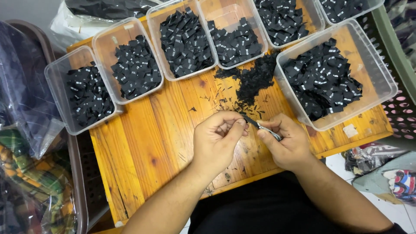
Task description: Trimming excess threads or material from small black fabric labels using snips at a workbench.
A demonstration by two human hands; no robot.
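Over the orange wooden table (147, 143), my left hand (216, 138) pinches one end of a small black fabric label (250, 121) between thumb and forefinger. My right hand (288, 143) is closed around small metal snips (269, 130) whose tip meets the label. A loose heap of black label scraps (253, 80) lies on the table just beyond both hands.
Several clear plastic tubs of black labels ring the table's far side, such as one (82, 91) at left and a large one (338, 78) at right. Bagged cloth (26, 108) lies left. A green crate (401, 56) stands right.
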